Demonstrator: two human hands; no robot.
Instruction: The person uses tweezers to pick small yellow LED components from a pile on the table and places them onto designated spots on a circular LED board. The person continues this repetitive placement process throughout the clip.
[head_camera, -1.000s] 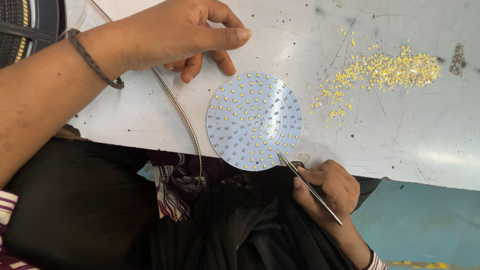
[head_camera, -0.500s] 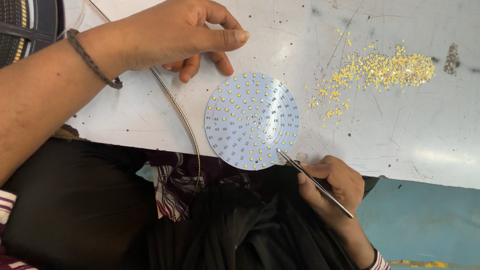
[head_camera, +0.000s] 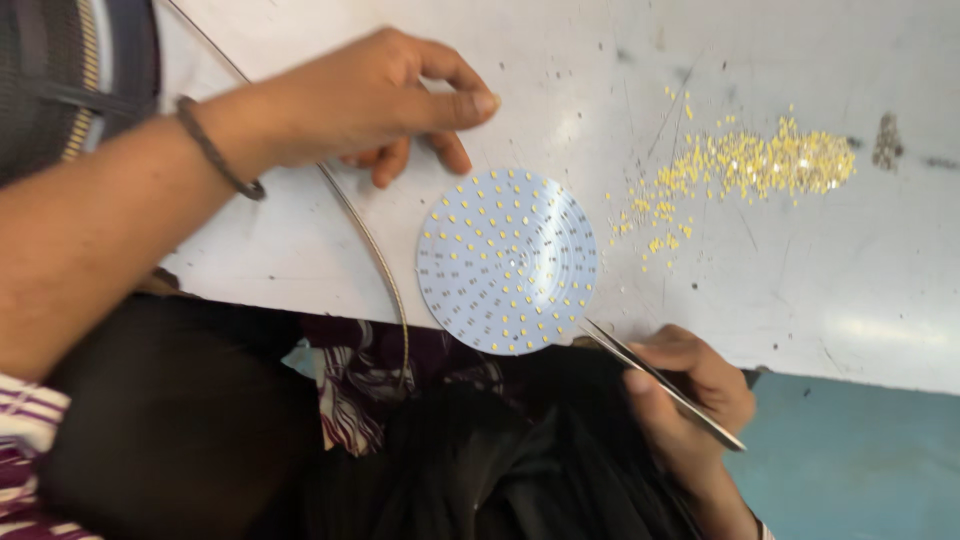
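Round white LED board (head_camera: 507, 262) lies flat at the bench's near edge, overhanging it slightly, dotted with small yellow chips in rings. Right hand (head_camera: 690, 395) sits just below that near edge, fingers clamped on a pair of thin metal tweezers (head_camera: 660, 383) — tips touching the board's lower right rim. Left hand (head_camera: 385, 100) hovers over the bench beyond the board's far edge, thumb and forefinger extended and nearly together, other fingers curled under; it holds nothing that can be seen and is not touching the board. Dark band on the left wrist. Loose pile of yellow chips (head_camera: 745, 165) is scattered toward the bench's far right, well apart from the tweezers. A thin grey cable (head_camera: 370, 240) curves off the near edge just left of the board.

Judgement: placing goes best with the board kept from sliding — a left finger on its rim would do it. Grip the tweezers lightly, take one chip at a time, set it square on an empty pad; too much squeeze could flick a chip away.
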